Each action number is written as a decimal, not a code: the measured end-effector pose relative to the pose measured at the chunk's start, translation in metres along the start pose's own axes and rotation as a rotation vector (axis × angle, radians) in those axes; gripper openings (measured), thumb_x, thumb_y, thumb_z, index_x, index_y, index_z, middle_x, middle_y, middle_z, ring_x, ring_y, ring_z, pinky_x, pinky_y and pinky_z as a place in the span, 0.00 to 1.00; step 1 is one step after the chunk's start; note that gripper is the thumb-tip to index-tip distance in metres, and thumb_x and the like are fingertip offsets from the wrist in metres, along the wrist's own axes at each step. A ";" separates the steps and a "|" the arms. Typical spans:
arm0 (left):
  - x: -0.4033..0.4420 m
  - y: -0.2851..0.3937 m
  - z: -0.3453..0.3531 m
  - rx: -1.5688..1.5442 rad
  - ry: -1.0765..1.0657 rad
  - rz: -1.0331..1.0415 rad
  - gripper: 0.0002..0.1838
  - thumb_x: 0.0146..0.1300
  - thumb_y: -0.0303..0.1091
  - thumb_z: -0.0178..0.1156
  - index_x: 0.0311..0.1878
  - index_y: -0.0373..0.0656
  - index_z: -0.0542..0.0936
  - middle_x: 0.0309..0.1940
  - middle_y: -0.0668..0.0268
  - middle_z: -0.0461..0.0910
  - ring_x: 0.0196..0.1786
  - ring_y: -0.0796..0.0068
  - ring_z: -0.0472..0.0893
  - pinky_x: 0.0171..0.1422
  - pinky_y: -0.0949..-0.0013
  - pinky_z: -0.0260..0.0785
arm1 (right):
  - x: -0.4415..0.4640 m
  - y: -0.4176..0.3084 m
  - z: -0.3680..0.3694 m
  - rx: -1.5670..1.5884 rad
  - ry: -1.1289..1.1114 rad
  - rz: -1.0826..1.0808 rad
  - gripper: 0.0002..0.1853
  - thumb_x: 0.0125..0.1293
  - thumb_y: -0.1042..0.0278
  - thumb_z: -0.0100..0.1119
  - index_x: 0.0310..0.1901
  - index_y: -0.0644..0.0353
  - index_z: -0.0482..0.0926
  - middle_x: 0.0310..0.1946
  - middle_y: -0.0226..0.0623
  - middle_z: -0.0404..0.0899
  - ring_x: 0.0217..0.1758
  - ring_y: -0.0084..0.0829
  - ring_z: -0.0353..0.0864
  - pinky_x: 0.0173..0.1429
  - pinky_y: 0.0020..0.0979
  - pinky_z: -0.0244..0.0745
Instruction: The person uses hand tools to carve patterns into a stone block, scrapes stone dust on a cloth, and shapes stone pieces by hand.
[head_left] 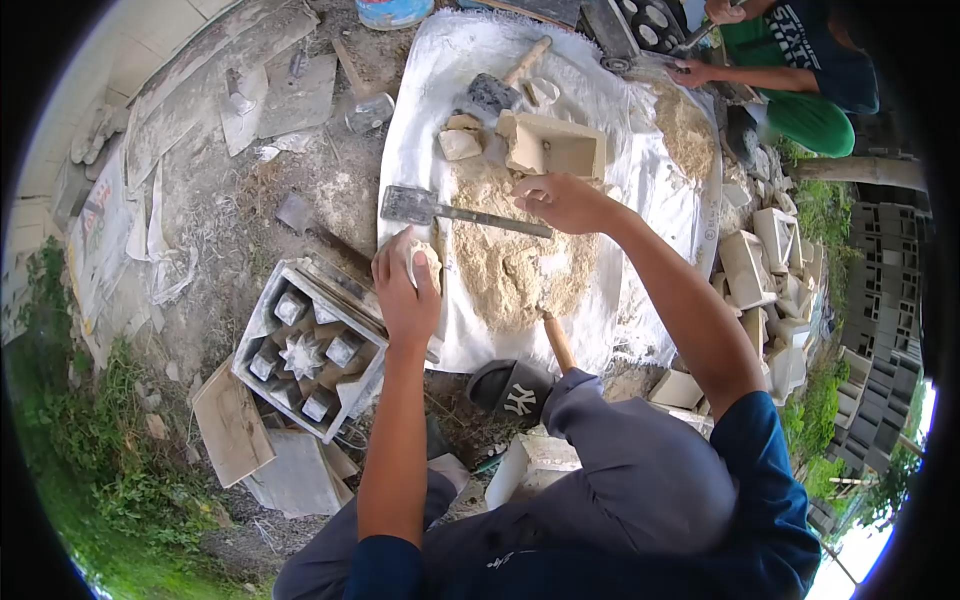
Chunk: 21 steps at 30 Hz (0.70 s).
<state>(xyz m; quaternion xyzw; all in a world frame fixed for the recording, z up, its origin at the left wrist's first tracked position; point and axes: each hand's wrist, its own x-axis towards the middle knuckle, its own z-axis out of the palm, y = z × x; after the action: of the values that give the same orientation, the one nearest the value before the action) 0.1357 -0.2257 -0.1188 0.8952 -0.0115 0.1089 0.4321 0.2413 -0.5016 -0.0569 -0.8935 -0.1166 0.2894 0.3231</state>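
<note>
My left hand [405,285] is closed around a small whitish lump [426,262] at the left edge of a white woven sack [620,130]. Just beyond it, a mallet [411,206] with a grey block head lies across a heap of sandy, pale mix [500,275]. Over that heap, near the mallet's handle, is my right hand [570,203], its fingers apart and nothing visible in them. A wooden tool handle [558,342] sticks out of the heap's near side. Left of my left hand sits a box-shaped mould [378,372] with a star-shaped core and several square cores.
A pale hollow block [575,150] and a second mallet [492,93] lie on the sack's far part. A hammer [370,112] rests on the ground at left. At upper right a co-worker [800,75] holds a tool. Several blocks [745,270] are piled at right.
</note>
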 end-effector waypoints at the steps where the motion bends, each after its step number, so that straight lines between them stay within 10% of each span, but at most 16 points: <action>1: -0.003 -0.001 0.002 0.012 0.020 0.022 0.24 0.79 0.46 0.43 0.65 0.37 0.73 0.61 0.46 0.75 0.64 0.41 0.71 0.70 0.45 0.61 | -0.004 0.016 0.014 0.015 -0.001 0.016 0.21 0.74 0.52 0.54 0.56 0.59 0.82 0.49 0.52 0.86 0.54 0.48 0.84 0.61 0.42 0.76; 5: -0.019 -0.001 -0.001 -0.009 0.013 -0.026 0.25 0.79 0.46 0.42 0.65 0.37 0.74 0.62 0.45 0.74 0.65 0.41 0.70 0.72 0.45 0.60 | -0.052 0.038 0.059 0.010 -0.053 0.266 0.24 0.77 0.47 0.53 0.42 0.66 0.82 0.37 0.52 0.85 0.42 0.43 0.86 0.48 0.45 0.77; 9: -0.050 -0.004 0.008 0.081 0.112 0.005 0.22 0.78 0.43 0.44 0.63 0.37 0.75 0.61 0.46 0.74 0.67 0.40 0.69 0.72 0.42 0.60 | -0.108 0.087 0.138 0.029 -0.306 0.566 0.50 0.67 0.22 0.46 0.18 0.74 0.82 0.16 0.54 0.80 0.21 0.48 0.86 0.30 0.43 0.83; 15: -0.110 0.019 0.036 0.079 0.121 0.059 0.18 0.78 0.37 0.45 0.59 0.36 0.78 0.59 0.51 0.77 0.65 0.46 0.72 0.71 0.46 0.60 | -0.151 0.100 0.215 0.153 0.006 0.338 0.28 0.71 0.46 0.59 0.44 0.73 0.75 0.37 0.57 0.82 0.29 0.43 0.87 0.25 0.42 0.80; 17: -0.129 0.022 0.046 0.035 0.076 -0.017 0.17 0.78 0.36 0.45 0.58 0.36 0.78 0.58 0.51 0.77 0.63 0.46 0.73 0.70 0.45 0.61 | -0.155 0.090 0.203 0.873 0.136 0.477 0.22 0.71 0.58 0.61 0.49 0.72 0.70 0.35 0.51 0.83 0.25 0.36 0.85 0.22 0.37 0.78; 21: -0.152 0.022 0.061 -0.037 0.000 -0.113 0.17 0.76 0.34 0.50 0.59 0.34 0.77 0.57 0.50 0.77 0.63 0.45 0.72 0.70 0.48 0.63 | -0.155 0.084 0.166 0.507 0.191 0.435 0.18 0.73 0.58 0.59 0.52 0.64 0.69 0.27 0.46 0.82 0.18 0.34 0.81 0.19 0.36 0.75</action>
<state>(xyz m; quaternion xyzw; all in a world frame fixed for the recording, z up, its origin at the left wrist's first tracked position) -0.0043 -0.2976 -0.1696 0.8863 0.0371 0.0838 0.4539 0.0194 -0.5423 -0.1462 -0.8118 0.1830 0.2862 0.4750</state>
